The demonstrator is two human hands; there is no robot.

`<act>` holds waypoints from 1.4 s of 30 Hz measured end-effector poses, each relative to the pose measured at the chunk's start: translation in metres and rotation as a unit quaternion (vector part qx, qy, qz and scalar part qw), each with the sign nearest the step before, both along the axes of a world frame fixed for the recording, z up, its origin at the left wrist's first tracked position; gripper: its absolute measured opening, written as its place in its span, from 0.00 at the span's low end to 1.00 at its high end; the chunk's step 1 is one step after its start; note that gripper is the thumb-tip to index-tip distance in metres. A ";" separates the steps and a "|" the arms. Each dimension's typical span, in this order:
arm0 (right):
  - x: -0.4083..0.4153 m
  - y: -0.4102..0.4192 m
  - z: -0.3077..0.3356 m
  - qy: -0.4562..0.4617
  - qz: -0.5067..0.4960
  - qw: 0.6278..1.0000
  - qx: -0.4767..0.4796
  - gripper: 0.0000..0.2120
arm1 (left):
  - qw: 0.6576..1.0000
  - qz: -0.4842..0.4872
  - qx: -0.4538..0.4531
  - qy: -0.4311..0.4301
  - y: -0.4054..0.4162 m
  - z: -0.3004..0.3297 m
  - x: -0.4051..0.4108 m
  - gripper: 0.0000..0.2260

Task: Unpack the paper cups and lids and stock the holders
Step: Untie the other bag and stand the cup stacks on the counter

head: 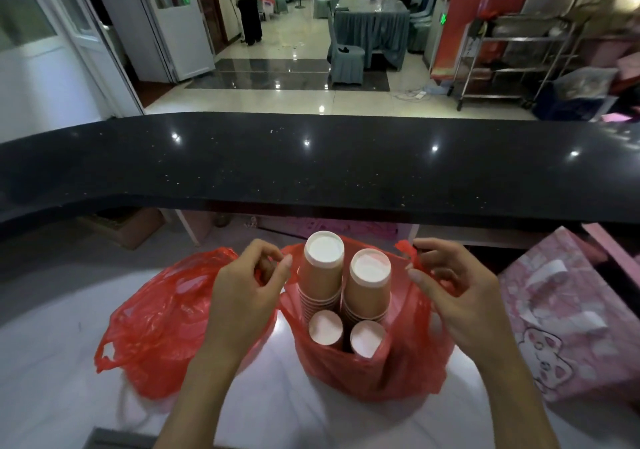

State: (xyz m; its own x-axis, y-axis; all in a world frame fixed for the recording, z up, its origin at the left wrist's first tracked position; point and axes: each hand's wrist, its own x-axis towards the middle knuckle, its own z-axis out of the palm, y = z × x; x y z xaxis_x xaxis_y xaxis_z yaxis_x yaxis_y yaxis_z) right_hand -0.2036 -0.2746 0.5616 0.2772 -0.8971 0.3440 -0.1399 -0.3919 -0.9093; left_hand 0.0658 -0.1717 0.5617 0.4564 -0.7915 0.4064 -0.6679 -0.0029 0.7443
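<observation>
Paper cups (346,292) stood in 4 nested stacks, bottoms up, inside the red bag (374,372) on the white worktop (52,362) near its front edge, none yet taken out. Your left hand (242,296) pinched the bag's left handle and your right hand (457,292) pinched the right handle (408,252), spreading the mouth. By my judgement you were only at the opening step: a second red bag (156,327) sat unopened just beside it, and no lids or holders showed.
</observation>
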 end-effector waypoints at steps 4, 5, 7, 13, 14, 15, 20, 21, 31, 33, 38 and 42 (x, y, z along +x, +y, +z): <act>-0.010 0.005 0.003 -0.027 0.001 1.000 0.016 0.18 | 0.967 0.011 0.021 -0.254 -0.008 0.000 -0.003 0.09; -0.012 0.007 0.003 -0.027 -0.007 0.999 0.015 0.16 | 0.963 0.010 0.011 -0.271 -0.010 0.000 -0.007 0.09; -0.016 0.009 0.004 -0.040 -0.016 0.999 0.028 0.12 | 0.966 0.021 -0.011 -0.257 -0.013 0.002 -0.018 0.10; -0.020 0.014 0.019 -0.072 0.013 0.995 0.071 0.09 | 0.942 -0.126 -0.118 -0.288 -0.029 0.003 -0.071 0.08; -0.021 0.014 0.022 -0.068 0.022 0.994 0.077 0.09 | 0.931 -0.169 -0.125 -0.298 -0.034 0.002 -0.081 0.07; -0.022 0.014 0.024 -0.061 0.028 0.995 0.077 0.10 | 0.923 -0.207 -0.119 -0.303 -0.040 -0.002 -0.089 0.06; -0.037 0.012 0.027 0.011 0.020 0.998 0.060 0.15 | 0.890 -0.314 -0.011 -0.331 -0.070 -0.037 -0.105 0.17; -0.041 0.010 0.028 0.046 0.021 0.997 0.052 0.15 | 0.884 -0.317 -0.012 -0.343 -0.073 -0.040 -0.106 0.20; -0.074 -0.003 0.024 0.284 -0.035 0.958 0.018 0.10 | 0.922 -0.266 -0.065 -0.272 -0.076 -0.055 -0.120 0.18; -0.080 -0.007 0.020 0.333 -0.055 0.941 0.029 0.14 | 0.930 -0.268 -0.078 -0.240 -0.074 -0.056 -0.119 0.17; -0.079 -0.012 -0.002 0.270 -0.062 0.960 0.051 0.09 | 0.939 -0.260 -0.046 -0.218 -0.073 -0.051 -0.125 0.16; -0.077 -0.015 -0.009 0.236 -0.077 0.967 0.054 0.05 | 0.945 -0.252 -0.041 -0.206 -0.072 -0.051 -0.126 0.18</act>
State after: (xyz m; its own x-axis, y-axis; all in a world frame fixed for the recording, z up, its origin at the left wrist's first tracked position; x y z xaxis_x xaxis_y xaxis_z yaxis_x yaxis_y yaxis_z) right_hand -0.2806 -0.2897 0.5528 0.2409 -0.9638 0.1146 -0.5987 -0.2405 -0.7640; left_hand -0.0599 -0.2433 0.5110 -0.1803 -0.8243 0.5367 -0.8023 0.4389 0.4047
